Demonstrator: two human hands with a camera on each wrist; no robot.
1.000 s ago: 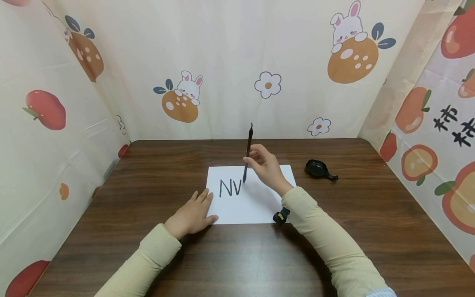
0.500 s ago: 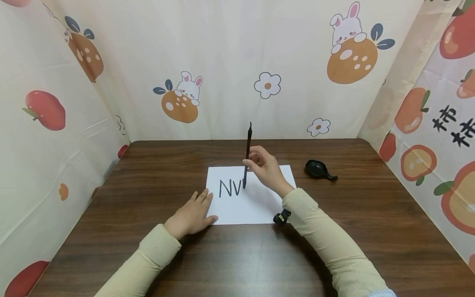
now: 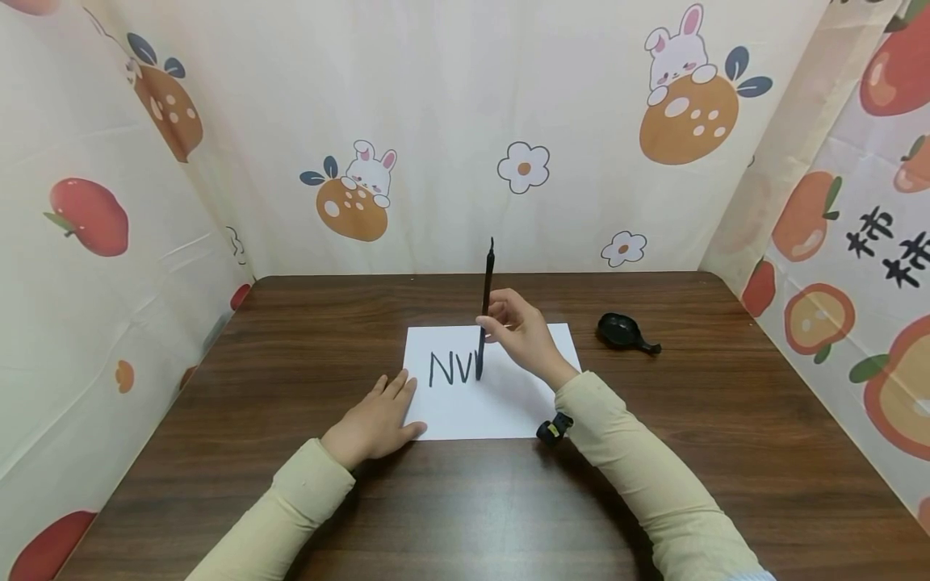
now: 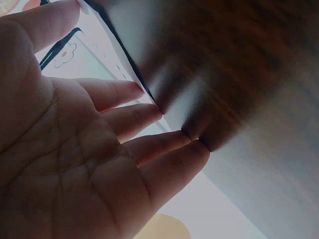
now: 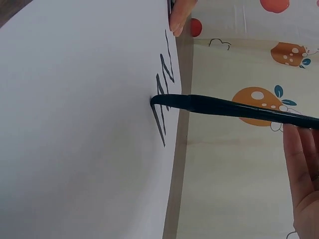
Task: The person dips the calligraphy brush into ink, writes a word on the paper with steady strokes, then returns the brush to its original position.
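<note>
A white sheet of paper (image 3: 508, 415) lies on the table, marked with dark strokes (image 3: 441, 371) that read N and V, then one more line. My right hand (image 3: 525, 332) pinches a dark writing brush (image 3: 488, 278) partway down its handle and holds it nearly upright. In the right wrist view the brush tip (image 5: 154, 99) bends against the paper at the end of the newest stroke. My left hand (image 3: 378, 420) rests flat on the sheet's left edge, fingers straight. The left wrist view shows its palm (image 4: 75, 149) and outstretched fingers from below.
To the right of the paper sits a small black dish (image 3: 621, 329) with a short handle. A black device (image 3: 555, 428) hangs at my right cuff, over the sheet's lower right corner. A printed curtain (image 3: 450, 97) borders the brown wooden table (image 3: 465, 508).
The brush tip has moved down the paper toward me, drawing a line right of the V. My right hand has lowered slightly with it; the left hand has stayed in place.
</note>
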